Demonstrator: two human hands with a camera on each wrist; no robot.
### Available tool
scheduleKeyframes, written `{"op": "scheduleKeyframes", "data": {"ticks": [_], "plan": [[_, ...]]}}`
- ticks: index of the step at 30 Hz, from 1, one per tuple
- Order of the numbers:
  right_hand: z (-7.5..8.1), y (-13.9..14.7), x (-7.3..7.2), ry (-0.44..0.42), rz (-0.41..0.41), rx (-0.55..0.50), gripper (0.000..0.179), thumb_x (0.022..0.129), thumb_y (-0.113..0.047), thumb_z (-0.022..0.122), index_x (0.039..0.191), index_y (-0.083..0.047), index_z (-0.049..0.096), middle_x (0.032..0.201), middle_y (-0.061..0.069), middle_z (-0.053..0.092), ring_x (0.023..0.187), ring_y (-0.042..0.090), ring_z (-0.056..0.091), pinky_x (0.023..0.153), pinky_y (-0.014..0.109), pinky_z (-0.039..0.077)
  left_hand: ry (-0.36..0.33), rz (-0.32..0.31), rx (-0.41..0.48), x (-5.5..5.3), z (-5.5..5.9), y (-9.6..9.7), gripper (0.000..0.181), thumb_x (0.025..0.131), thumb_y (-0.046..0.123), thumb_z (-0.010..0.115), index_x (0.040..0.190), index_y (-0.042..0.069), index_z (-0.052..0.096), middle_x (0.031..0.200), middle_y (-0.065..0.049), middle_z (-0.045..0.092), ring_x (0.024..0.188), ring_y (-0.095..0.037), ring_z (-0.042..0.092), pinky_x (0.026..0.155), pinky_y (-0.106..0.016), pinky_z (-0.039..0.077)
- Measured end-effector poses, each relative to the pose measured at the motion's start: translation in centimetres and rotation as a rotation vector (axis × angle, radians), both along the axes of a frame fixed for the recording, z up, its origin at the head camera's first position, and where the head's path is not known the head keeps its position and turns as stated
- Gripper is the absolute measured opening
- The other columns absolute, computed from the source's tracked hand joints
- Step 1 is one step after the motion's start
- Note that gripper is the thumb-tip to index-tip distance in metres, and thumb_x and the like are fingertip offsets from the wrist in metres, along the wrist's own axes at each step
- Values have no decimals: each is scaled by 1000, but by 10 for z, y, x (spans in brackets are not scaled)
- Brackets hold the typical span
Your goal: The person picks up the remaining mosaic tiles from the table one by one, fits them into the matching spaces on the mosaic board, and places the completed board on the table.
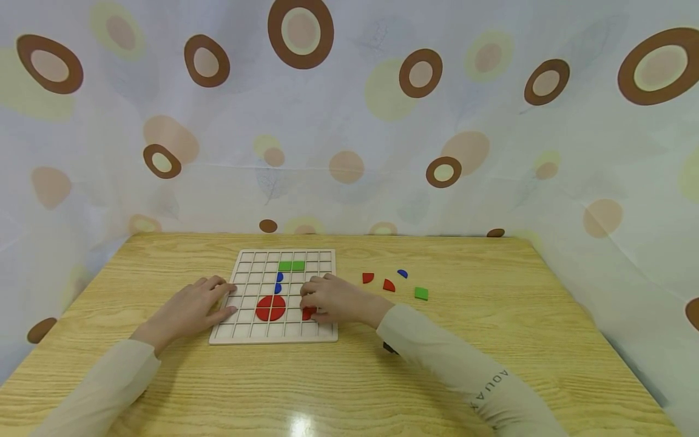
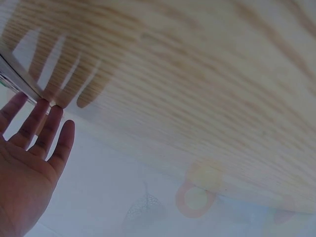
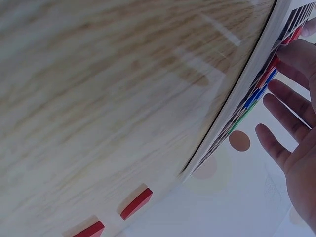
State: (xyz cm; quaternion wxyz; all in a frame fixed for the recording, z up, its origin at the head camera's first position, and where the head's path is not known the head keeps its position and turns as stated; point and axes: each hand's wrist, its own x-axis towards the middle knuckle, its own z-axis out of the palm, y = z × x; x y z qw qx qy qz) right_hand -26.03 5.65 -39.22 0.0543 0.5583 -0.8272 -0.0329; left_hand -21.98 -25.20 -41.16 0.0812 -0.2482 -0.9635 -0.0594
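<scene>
A white grid board (image 1: 218, 334) lies on the wooden table. Red quarter-circles on it form a full red disc (image 1: 270, 308); above that are two blue half-circles (image 1: 278, 287) and two green squares (image 1: 292, 266). My right hand (image 1: 333, 300) reaches over the board's right side, thumb and index finger pinching a red quarter-circle piece (image 1: 307, 314) that sits low on the grid and is partly hidden by the fingers. The other fingers stay extended, as the right wrist view shows. My left hand (image 1: 196, 306) rests with spread, relaxed fingers (image 2: 47, 131) at the board's left edge.
Right of the board lie two loose red quarter-circles (image 1: 389, 285), a blue half-circle (image 1: 402, 274) and a green square (image 1: 422, 294). A small black object (image 1: 389, 348) shows beneath the right sleeve. A patterned curtain (image 1: 349, 121) surrounds the table's back and sides.
</scene>
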Motion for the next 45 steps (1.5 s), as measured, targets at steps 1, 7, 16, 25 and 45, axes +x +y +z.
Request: {"op": "scheduleKeyframes", "data": {"ticks": [1,7,16,25,45], "plan": [[0,0,0,2,1,0,18,87,-27,62,104,-22,65,113,-5,58,102,11,52,84,29,45,-2,1,0,0,0,0,43,86,36,60,118,7,59,112,-10,57,98,-29,56,83,-50,46],[-1,-1,-1,6,3,-8,19,86,-27,63,104,-21,64,113,-4,58,102,12,52,84,29,45,-5,5,-3,0,0,0,43,86,37,60,118,7,59,112,-10,57,98,-29,56,83,-50,46],[-3,0,-2,24,-10,-2,21,87,-30,62,106,-20,62,114,-4,58,103,12,52,85,30,45,-13,6,1,-1,-2,-1,43,87,37,59,119,8,58,113,-10,57,99,-29,56,84,-50,45],[-3,1,-3,32,-25,-9,22,86,-32,62,105,-20,61,112,-4,58,100,12,51,82,29,45,-9,3,8,-1,-2,-1,42,87,36,60,118,8,58,112,-9,57,99,-29,56,84,-50,46],[-1,11,-4,-11,-131,-2,33,88,-36,58,114,-17,60,117,-1,58,111,16,51,92,35,43,1,2,-3,-1,-2,-1,43,87,37,59,118,8,58,112,-10,57,99,-30,56,83,-50,46]]}}
